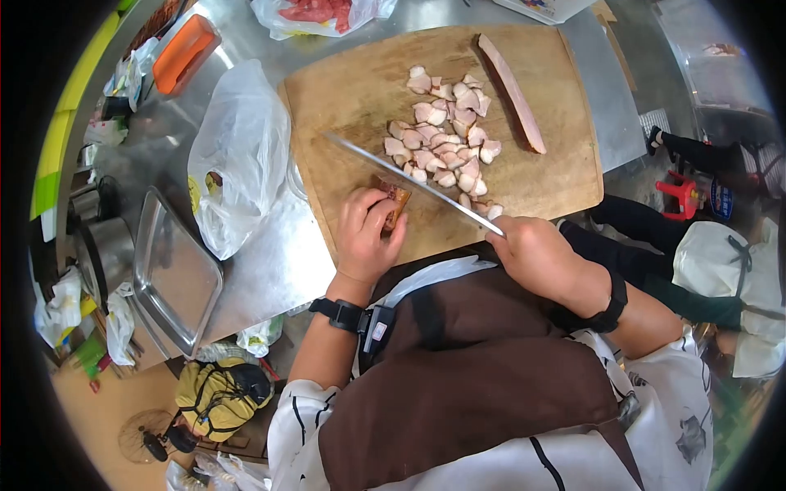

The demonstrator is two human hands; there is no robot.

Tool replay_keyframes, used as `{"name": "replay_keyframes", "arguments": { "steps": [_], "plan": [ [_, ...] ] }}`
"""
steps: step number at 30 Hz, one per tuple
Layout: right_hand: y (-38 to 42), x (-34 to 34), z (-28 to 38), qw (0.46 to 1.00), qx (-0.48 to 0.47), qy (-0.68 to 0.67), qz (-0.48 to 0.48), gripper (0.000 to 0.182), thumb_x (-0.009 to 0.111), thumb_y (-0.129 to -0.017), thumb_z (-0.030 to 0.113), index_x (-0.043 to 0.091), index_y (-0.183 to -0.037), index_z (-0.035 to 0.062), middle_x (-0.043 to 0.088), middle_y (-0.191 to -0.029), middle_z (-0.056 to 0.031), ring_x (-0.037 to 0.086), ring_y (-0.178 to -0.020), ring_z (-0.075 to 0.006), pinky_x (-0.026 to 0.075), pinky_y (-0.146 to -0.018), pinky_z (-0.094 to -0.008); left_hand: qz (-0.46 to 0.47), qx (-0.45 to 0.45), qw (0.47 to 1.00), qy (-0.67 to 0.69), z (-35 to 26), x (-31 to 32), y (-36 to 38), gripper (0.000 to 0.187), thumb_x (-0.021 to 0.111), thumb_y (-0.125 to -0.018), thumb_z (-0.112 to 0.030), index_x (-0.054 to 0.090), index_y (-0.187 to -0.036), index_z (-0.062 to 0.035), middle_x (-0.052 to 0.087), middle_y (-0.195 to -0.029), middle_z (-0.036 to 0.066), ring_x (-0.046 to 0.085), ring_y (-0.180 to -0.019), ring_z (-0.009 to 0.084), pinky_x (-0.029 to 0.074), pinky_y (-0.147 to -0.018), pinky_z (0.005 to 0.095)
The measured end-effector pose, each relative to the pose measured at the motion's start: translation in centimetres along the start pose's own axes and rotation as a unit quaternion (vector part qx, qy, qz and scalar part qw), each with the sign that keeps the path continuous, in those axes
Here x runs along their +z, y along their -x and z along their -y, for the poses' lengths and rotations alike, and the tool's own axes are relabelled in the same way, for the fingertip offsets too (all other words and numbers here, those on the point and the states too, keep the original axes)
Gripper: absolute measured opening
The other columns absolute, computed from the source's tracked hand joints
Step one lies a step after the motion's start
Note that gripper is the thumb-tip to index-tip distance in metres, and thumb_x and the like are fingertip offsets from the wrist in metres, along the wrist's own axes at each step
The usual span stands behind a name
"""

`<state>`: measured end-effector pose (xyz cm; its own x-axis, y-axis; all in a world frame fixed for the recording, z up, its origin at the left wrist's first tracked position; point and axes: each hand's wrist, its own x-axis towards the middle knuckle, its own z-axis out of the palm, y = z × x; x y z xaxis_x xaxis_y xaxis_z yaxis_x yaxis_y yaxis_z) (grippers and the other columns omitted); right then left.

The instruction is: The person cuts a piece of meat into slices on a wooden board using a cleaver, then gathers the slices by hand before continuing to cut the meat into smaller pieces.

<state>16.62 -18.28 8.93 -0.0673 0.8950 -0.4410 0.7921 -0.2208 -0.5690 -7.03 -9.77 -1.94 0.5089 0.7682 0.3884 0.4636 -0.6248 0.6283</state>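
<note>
My right hand (528,250) is closed round the handle of a long knife (409,178), whose blade points up and left across a wooden cutting board (327,102). At the board's near edge, my left hand (368,233) grips a small brown piece of meat (397,196) beside the blade. Sliced meat (450,135) lies in a loose pile beyond the knife. A long uncut strip of meat (512,94) rests on the right side of the board, apart from the slices.
Left of the board are a white plastic bag (237,155), an orange container (184,53) and a metal tray (178,270). A bag of red meat (319,12) sits beyond the board. Another person (712,262) stands at the right, near a red object (679,195).
</note>
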Motion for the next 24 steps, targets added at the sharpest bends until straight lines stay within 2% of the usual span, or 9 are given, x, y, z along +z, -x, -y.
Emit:
{"name": "replay_keyframes", "arguments": {
  "steps": [4, 10, 16, 19, 22, 24],
  "plan": [
    [0.8, -1.6, 1.8, 0.999, -0.013, 0.035, 0.025, 0.011, 0.059, -0.085, 0.008, 0.058, -0.084, -0.0033, 0.065, -0.076, -0.0255, 0.065, -0.071, -0.0425, 0.053, -0.066, -0.0491, 0.000, -0.011, 1.000, -0.028, 0.0, 0.5, -0.2, 0.033, 0.079, -0.068, -0.004, 0.063, -0.098, -0.0032, 0.059, -0.103, 0.014, 0.057, -0.094, 0.0368, 0.049, -0.082, 0.0437],
    [1.7, -2.4, 2.3, 0.997, 0.010, 0.057, 0.060, 0.009, 0.055, -0.081, 0.002, 0.057, -0.087, -0.0046, 0.065, -0.075, -0.0245, 0.066, -0.072, -0.0415, 0.054, -0.066, -0.0482, 0.020, -0.029, 0.999, -0.026, 0.8, 0.9, 0.5, 0.037, 0.079, -0.067, -0.006, 0.064, -0.100, -0.0016, 0.059, -0.100, 0.016, 0.057, -0.093, 0.0388, 0.049, -0.082, 0.0462],
    [0.8, -2.8, 2.4, 0.995, -0.011, 0.054, 0.079, 0.011, 0.054, -0.080, 0.001, 0.058, -0.088, -0.0042, 0.066, -0.077, -0.0250, 0.067, -0.073, -0.0414, 0.054, -0.067, -0.0479, 0.018, -0.030, 0.999, -0.019, 0.9, 0.6, -0.1, 0.037, 0.078, -0.066, -0.006, 0.064, -0.100, -0.0015, 0.059, -0.099, 0.016, 0.057, -0.092, 0.0390, 0.049, -0.082, 0.0464],
    [-0.1, -2.5, 2.6, 0.993, -0.003, 0.064, 0.097, 0.013, 0.062, -0.085, 0.009, 0.057, -0.088, -0.0021, 0.064, -0.072, -0.0213, 0.064, -0.068, -0.0402, 0.052, -0.063, -0.0481, 0.004, -0.045, 0.999, -0.022, 1.2, 0.7, 0.1, 0.037, 0.077, -0.065, -0.005, 0.063, -0.099, -0.0016, 0.059, -0.098, 0.016, 0.057, -0.091, 0.0382, 0.049, -0.081, 0.0456],
    [-2.2, -1.3, 2.5, 0.996, -0.062, 0.025, 0.066, 0.012, 0.061, -0.084, 0.008, 0.057, -0.088, -0.0024, 0.064, -0.072, -0.0213, 0.064, -0.067, -0.0405, 0.052, -0.063, -0.0485, -0.007, -0.033, 0.999, -0.008, 1.3, 0.7, -0.2, 0.034, 0.077, -0.064, -0.005, 0.063, -0.096, -0.0020, 0.059, -0.098, 0.015, 0.057, -0.090, 0.0370, 0.049, -0.080, 0.0443],
    [-3.1, -0.8, 2.9, 0.996, -0.056, 0.026, 0.063, 0.012, 0.061, -0.085, 0.008, 0.057, -0.088, -0.0026, 0.063, -0.071, -0.0215, 0.064, -0.067, -0.0410, 0.052, -0.063, -0.0489, 0.007, -0.061, 0.998, 0.005, 1.1, 0.7, -0.1, 0.034, 0.077, -0.064, -0.005, 0.062, -0.094, -0.0026, 0.059, -0.098, 0.014, 0.057, -0.090, 0.0362, 0.049, -0.080, 0.0437]
  ]
}}
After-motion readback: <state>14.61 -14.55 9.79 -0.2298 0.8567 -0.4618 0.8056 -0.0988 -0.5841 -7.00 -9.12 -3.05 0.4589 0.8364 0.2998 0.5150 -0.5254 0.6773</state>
